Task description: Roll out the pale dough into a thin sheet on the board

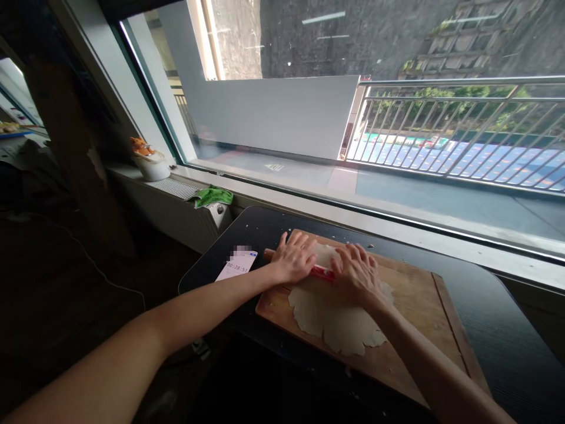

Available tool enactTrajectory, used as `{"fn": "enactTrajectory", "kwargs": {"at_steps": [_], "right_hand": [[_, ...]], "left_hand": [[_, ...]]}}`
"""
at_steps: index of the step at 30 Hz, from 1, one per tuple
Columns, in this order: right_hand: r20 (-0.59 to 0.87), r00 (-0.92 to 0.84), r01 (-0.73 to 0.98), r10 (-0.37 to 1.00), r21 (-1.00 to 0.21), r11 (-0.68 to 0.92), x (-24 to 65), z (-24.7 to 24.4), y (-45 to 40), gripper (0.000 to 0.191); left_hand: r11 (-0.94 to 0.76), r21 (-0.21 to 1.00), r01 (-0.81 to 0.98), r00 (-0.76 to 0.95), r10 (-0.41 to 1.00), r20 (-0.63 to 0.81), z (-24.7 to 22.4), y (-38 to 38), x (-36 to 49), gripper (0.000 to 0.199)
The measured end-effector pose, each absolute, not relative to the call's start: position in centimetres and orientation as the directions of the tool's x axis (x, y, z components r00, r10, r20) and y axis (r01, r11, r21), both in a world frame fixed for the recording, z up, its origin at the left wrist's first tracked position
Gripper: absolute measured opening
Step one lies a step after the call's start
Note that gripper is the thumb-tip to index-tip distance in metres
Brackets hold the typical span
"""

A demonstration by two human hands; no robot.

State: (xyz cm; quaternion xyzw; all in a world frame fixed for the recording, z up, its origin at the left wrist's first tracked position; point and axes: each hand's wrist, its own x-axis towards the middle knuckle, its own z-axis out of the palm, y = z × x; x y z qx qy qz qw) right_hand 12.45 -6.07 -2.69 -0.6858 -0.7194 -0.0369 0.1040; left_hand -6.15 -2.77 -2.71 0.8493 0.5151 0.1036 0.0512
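Note:
A sheet of pale dough (pixel 339 321) with a ragged, split edge lies flat on a wooden cutting board (pixel 419 294). Across its upper part is a rolling pin (pixel 323 272), red in the middle with a wooden handle poking out at the left. My left hand (pixel 295 259) is curved over the pin's left part. Over the right part rests my right hand (pixel 356 272), fingers bent forward and hiding that end. Some dough shows beyond the pin, between my hands.
The board sits on a black table (pixel 481 294) with small dough crumbs. A phone (pixel 238 265) showing a timer lies left of the board. Beyond are a radiator (pixel 189 212), a green cloth (pixel 214 196), a white pot (pixel 152 166) and a large window.

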Motion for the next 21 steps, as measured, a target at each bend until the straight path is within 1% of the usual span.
{"fn": "enactTrajectory", "kwargs": {"at_steps": [2,3,5,6,8,10,12,15,18,20,21], "right_hand": [[0.289,0.020,0.995,0.957,-0.103,0.010,12.7,-2.1,-4.4,0.044],[0.311,0.064,0.992,0.948,-0.125,-0.026,12.8,-1.9,-3.4,0.045],[0.327,0.119,0.984,0.938,-0.165,-0.067,13.0,-1.7,-2.2,0.046],[0.329,0.107,0.984,0.938,-0.169,-0.053,13.1,-1.8,-2.1,0.046],[0.318,0.003,0.989,0.948,-0.140,0.044,13.2,-2.5,-2.8,0.047],[0.272,-0.102,0.986,0.957,-0.098,0.133,13.2,-3.1,-3.8,0.046],[0.212,-0.100,0.989,0.972,-0.084,0.120,13.1,-3.2,-4.2,0.046],[0.136,0.010,0.994,0.991,-0.106,0.005,12.9,-2.5,-3.3,0.045],[0.111,0.089,0.987,0.990,-0.142,-0.073,12.9,-1.8,-2.7,0.044],[0.162,0.084,0.987,0.983,-0.152,-0.059,12.8,-1.9,-3.3,0.043],[0.199,0.052,0.990,0.979,-0.142,-0.024,12.8,-2.1,-3.9,0.042]], "left_hand": [[-0.381,0.222,0.897,0.368,0.924,0.099,-2.1,-0.8,-5.3,0.052],[-0.335,0.235,0.913,0.325,0.942,0.079,-1.8,0.2,-4.9,0.052],[-0.276,0.243,0.930,0.271,0.961,0.058,-1.3,1.7,-4.2,0.049],[-0.271,0.240,0.932,0.265,0.962,0.060,-1.3,1.9,-4.1,0.046],[-0.305,0.230,0.924,0.292,0.952,0.090,-1.7,1.5,-4.3,0.042],[-0.353,0.221,0.909,0.323,0.933,0.159,-2.4,0.6,-4.7,0.040],[-0.373,0.212,0.903,0.314,0.911,0.266,-3.0,0.0,-5.0,0.041],[-0.408,0.206,0.889,0.306,0.867,0.394,-3.2,-0.1,-5.1,0.041],[-0.528,0.161,0.834,0.432,0.806,0.403,-3.2,-0.7,-5.2,0.037],[-0.560,0.134,0.817,0.486,0.796,0.362,-3.3,-1.5,-5.3,0.037],[-0.544,0.133,0.828,0.479,0.811,0.335,-3.4,-1.9,-5.3,0.038]]}}
